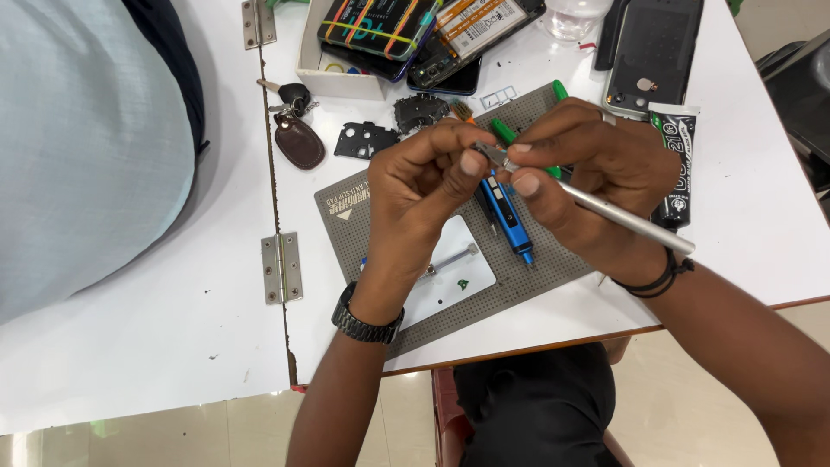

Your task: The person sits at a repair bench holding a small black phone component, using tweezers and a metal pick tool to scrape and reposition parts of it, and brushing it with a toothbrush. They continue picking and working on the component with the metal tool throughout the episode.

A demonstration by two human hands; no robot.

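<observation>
We are pinching a small grey metal part between left hand fingertips, working its end with the slim silver metal screwdriver clamped in right hand fingers, entering from four o'clock; steady alignment matters next.

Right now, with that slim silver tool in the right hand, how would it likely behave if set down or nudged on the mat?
The silver tool looks like a straight, round metal shaft, so probably stiff and apt to roll. Its smooth finish may be slippery; the right hand pinches it near the tip while the left hand steadies that end. The dotted grey mat might slow rolling.
</observation>
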